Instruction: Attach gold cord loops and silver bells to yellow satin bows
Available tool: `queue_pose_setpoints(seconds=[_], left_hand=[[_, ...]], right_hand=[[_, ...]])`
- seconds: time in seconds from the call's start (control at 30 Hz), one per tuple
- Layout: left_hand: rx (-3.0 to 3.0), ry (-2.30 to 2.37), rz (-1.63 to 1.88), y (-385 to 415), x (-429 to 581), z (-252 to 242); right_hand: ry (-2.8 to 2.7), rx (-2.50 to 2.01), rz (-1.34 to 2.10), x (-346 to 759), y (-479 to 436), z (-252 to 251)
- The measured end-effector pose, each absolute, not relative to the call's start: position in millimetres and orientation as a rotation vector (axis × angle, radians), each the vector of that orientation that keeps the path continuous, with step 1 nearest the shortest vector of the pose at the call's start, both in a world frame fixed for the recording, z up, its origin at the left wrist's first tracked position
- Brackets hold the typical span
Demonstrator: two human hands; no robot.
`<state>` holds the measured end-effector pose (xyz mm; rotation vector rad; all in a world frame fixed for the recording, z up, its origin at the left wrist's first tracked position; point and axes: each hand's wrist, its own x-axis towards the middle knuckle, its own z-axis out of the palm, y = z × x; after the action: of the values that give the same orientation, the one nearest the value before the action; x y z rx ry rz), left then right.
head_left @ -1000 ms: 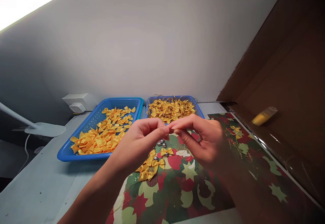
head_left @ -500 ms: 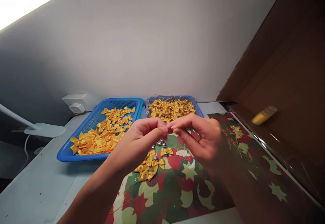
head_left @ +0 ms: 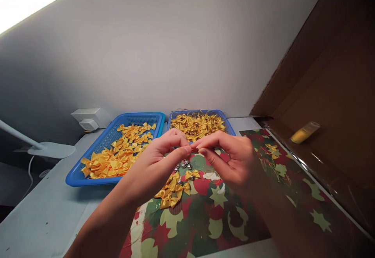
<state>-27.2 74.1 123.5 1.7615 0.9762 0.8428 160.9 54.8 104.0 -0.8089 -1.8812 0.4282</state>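
My left hand [head_left: 166, 152] and my right hand [head_left: 227, 156] meet fingertip to fingertip over the patterned sheet. Both are pinched closed; whatever lies between the fingertips is too small to make out. Just below them, several small silver bells [head_left: 186, 165] lie on the sheet. A yellow satin bow [head_left: 192, 174] with a bell sits there too, and a pile of yellow bows [head_left: 170, 195] is near my left wrist. A loop of thin gold cord [head_left: 211, 175] rests under my right hand.
A blue basket [head_left: 70, 180] of yellow bows stands at the left, and another blue basket [head_left: 230, 127] of bows with gold cords behind my hands. Cord and a bow [head_left: 272, 148] lie right, by a cardboard wall [head_left: 328, 74]. A white lamp base [head_left: 52, 150] is far left.
My hands stay together in nearly the same place. The left fingers have shifted slightly left and up, and the fingertips have moved a little against each other.
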Motion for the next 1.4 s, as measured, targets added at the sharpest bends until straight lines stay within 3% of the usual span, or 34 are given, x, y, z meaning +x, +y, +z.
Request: queue_pose_setpoints(seconds=[0.37, 0.67, 0.9, 1.23, 1.4], left_hand=[[1.743, 0.974, 0.854, 73.9, -29.0, 123.0], [1.541, 0.675, 0.805, 76.4, -29.3, 116.6], [1.645, 0.762, 0.765, 76.1, -24.4, 115.7], [1.761, 0.868, 0.663, 69.6, -19.0, 117.0], [1.715, 0.830, 0.744, 72.3, -20.6, 116.6]], right_hand=[[-1.834, -0.799, 0.471, 160.5, 53.6, 105.5], [-1.681, -0.733, 0.617, 163.1, 62.5, 104.5], [-1.746, -0.867, 0.711, 164.9, 61.5, 110.3], [-2.176, -1.035, 0.096, 171.2, 47.2, 115.5], [-2.142, -1.050, 0.221, 169.9, 47.2, 119.8]])
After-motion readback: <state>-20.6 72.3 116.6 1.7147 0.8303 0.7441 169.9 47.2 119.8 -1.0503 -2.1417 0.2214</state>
